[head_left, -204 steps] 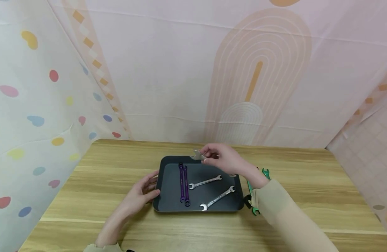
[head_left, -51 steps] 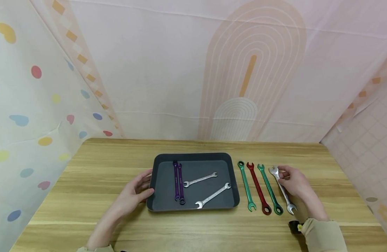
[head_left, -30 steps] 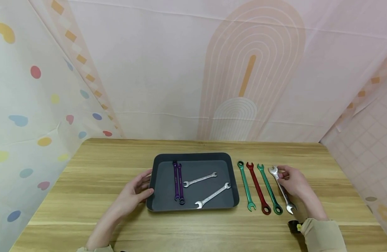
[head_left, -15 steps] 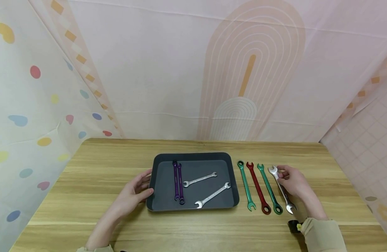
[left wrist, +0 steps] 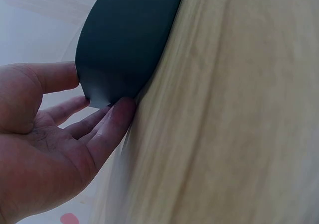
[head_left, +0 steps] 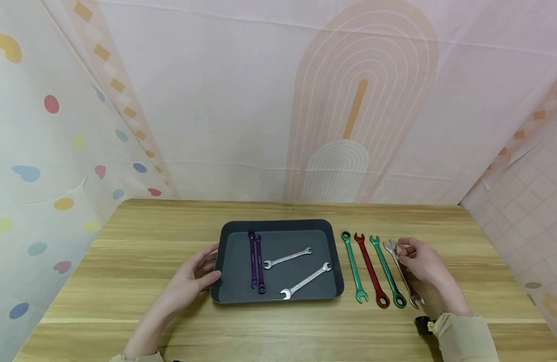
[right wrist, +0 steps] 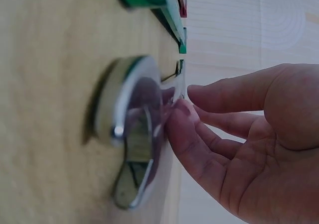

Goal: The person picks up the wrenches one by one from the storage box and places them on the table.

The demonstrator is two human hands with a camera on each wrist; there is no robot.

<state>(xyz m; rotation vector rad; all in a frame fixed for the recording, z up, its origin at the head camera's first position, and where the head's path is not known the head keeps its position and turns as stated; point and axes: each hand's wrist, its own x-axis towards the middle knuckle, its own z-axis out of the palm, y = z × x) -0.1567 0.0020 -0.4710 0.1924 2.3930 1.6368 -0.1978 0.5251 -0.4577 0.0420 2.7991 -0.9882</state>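
On a wood-grain table [head_left: 260, 327], a person's left hand [head_left: 194, 276] braces the left side of a dark gray tray [head_left: 278, 225], thumb and fingers spread apart. The right hand [head_left: 420, 259], thumb and fingertips slightly apart, touches a silver open-end wrench [head_left: 404, 274] at the right end of a row with a red wrench [head_left: 371, 268] and two green wrenches [head_left: 353, 266]. Two purple wrenches [head_left: 253, 261] and two smaller silver wrenches [head_left: 307, 280] lie inside the tray.

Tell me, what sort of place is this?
Perhaps a small staged work corner rather than a real workshop: patterned sheeting hangs behind a wood-grain table, which bears a dark tray and a row of wrenches.
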